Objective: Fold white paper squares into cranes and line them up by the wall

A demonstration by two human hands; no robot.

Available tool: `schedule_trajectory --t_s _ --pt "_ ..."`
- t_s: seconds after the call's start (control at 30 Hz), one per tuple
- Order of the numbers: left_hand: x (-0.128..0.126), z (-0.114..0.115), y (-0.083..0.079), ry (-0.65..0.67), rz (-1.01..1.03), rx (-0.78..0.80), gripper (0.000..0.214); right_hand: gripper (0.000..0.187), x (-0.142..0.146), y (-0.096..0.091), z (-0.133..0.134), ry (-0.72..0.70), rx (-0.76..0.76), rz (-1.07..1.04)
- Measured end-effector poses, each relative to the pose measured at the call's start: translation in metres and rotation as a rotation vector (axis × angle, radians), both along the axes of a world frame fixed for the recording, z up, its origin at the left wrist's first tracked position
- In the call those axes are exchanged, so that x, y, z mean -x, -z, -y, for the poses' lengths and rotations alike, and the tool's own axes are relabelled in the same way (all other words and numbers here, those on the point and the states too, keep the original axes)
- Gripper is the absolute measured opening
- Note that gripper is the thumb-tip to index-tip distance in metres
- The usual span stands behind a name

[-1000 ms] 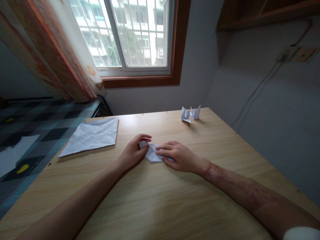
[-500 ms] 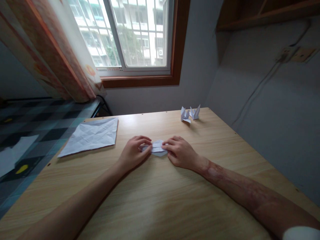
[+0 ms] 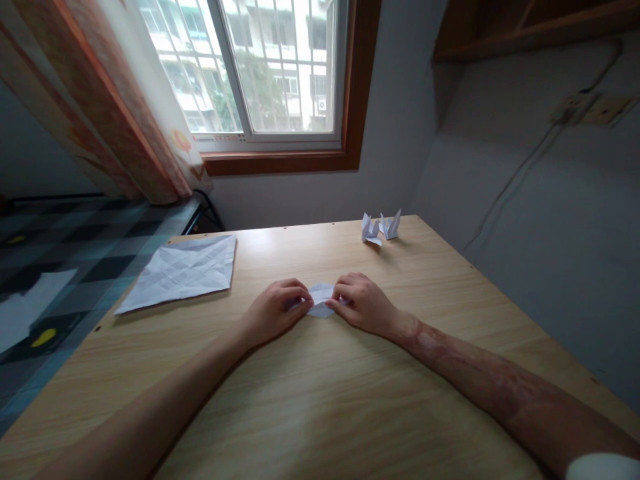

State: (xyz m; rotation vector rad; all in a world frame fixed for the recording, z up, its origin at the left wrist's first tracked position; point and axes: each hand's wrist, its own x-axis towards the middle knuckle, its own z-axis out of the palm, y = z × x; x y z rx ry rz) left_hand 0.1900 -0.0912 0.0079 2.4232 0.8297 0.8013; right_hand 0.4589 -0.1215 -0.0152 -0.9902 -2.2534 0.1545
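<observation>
A small folded piece of white paper (image 3: pixel 321 301) lies on the wooden table between my hands. My left hand (image 3: pixel 278 307) pinches its left end, thumb and fingers closed together. On the opposite side my right hand (image 3: pixel 363 300) grips the right end in the same way, its thumb near the middle of the fold. My fingers cover both ends of the paper, so only its centre shows.
Two folded white paper figures (image 3: pixel 371 231) stand at the table's far right corner. A creased white paper sheet (image 3: pixel 187 272) lies at the left on the wooden table (image 3: pixel 320 400). Beyond the left edge is a checked bed cover (image 3: pixel 85 233) with a loose paper on it.
My left hand has shifted slightly right and nearer to me. My fingers have gone from lying over the paper to pinching its ends, and the raised strip across its middle shows less.
</observation>
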Motion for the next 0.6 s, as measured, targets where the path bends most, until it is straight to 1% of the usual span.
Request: schedule_trajectory --t_s 0.1,0.23,0.3,0.33,0.43,0.5,0.6 --pt "0.0004 0.0002 -0.0006 -0.014 -0.023 -0.014 0.023 0.019 -0.0005 -0.0005 -0.0017 -0.001 0.057 -0.031" --pt "0.0009 0.0016 0.0008 -0.024 -0.11 -0.125 0.021 0.014 -0.0006 -0.0001 -0.0038 0.015 0.182 -0.111" --pt "0.0009 0.0019 0.0019 -0.026 -0.15 -0.173 0.02 0.011 -0.0005 0.0007 -0.0046 0.027 0.214 -0.149" --pt "0.0008 0.002 0.0024 -0.03 -0.162 -0.183 0.019 0.013 -0.0005 0.0012 -0.0049 0.031 0.208 -0.16" --pt "0.0006 0.0019 0.003 -0.036 -0.167 -0.169 0.021 0.03 -0.0006 0.0036 -0.0058 0.014 0.149 -0.166" --pt "0.0007 0.0015 0.0033 -0.035 -0.162 -0.16 0.023 0.038 -0.0008 0.0053 -0.0064 -0.013 0.138 -0.161" --pt "0.0009 0.0009 0.0045 -0.039 -0.156 -0.193 0.021 0.037 -0.0012 0.0057 -0.0067 -0.034 0.175 -0.156"
